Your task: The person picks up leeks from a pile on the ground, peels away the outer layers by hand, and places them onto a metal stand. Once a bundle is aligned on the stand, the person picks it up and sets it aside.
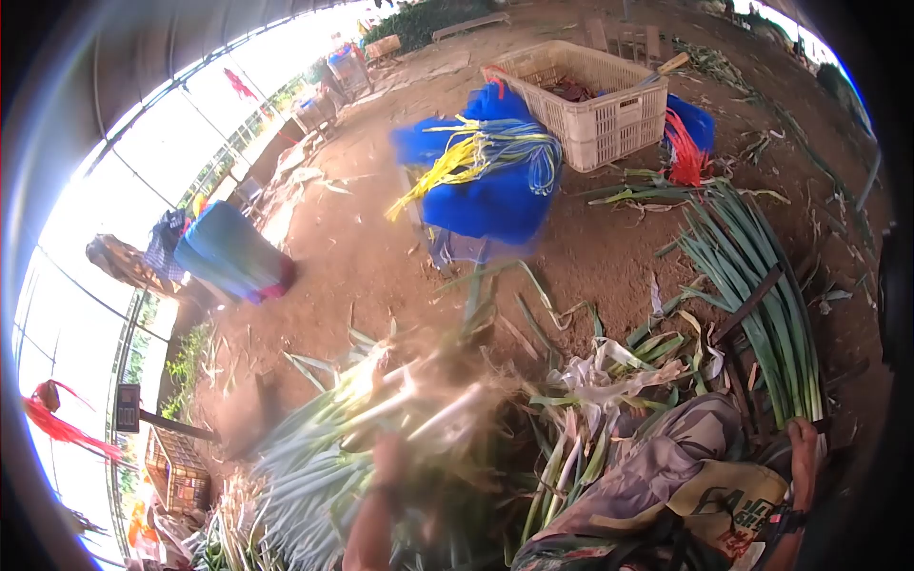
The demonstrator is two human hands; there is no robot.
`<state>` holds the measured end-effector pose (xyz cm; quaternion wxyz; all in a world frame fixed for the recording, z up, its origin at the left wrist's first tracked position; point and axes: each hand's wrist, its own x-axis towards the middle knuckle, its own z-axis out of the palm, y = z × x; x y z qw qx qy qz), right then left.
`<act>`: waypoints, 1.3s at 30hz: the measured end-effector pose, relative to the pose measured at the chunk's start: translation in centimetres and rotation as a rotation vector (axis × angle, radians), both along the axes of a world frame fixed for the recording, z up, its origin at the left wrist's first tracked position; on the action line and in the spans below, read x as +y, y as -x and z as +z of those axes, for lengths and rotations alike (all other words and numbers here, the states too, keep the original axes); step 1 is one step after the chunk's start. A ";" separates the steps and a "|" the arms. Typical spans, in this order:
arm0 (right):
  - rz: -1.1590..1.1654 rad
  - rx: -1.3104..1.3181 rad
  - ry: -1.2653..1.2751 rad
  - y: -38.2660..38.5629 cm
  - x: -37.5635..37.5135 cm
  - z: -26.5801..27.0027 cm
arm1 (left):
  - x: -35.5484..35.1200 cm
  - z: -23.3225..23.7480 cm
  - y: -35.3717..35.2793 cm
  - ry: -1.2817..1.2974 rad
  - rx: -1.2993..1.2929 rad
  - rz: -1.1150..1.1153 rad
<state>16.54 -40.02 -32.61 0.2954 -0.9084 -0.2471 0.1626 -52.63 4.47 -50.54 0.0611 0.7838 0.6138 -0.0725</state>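
Observation:
My left hand (388,459) is smeared by motion over a loose heap of green onions (324,452) with white stalks and roots. Its fingers do not show clearly, nor can I tell whether it grips any stalks. On the right, my right hand (804,440) is closed at the lower, pale end of a bundle of long green onions (752,285). That bundle leans across a dark flat bar (747,309). Peeled leaves and loose stalks (609,381) lie on the ground between my hands.
Ahead, yellow and blue ties (486,152) lie on a blue-covered stool (490,209). A pale plastic crate (609,124) with a handled tool stands behind. Red ties (687,147) hang by the crate. A digital display (128,407) and a yellow crate (176,471) are at left.

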 end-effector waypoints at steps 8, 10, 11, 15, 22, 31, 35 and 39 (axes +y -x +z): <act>0.124 0.105 -0.221 1.8 4.7 3.5 | -3.5 14.8 -13.8 0.015 -0.465 -0.263; 0.194 0.155 -0.279 2.8 7.0 5.8 | -4.0 16.1 -17.4 0.065 -0.491 -0.308; 0.234 0.181 -0.319 3.6 8.2 7.1 | -4.0 15.7 -18.7 0.062 -0.454 -0.339; 0.386 0.286 -0.368 5.6 11.5 7.9 | -5.6 19.3 -26.2 0.204 -0.493 -0.358; 0.433 0.604 -0.590 8.1 17.1 6.4 | -8.4 24.3 -35.5 0.413 -0.497 -0.431; 0.392 0.082 -0.587 4.3 21.0 -1.7 | -11.9 22.6 -37.1 0.324 -0.545 -0.566; 0.202 -0.168 -0.389 -0.8 21.6 0.8 | -13.0 23.4 -35.0 0.348 -0.469 -0.519; 0.039 -0.280 -0.651 -5.0 21.2 -0.8 | -10.9 19.9 -29.0 0.179 -0.388 -0.719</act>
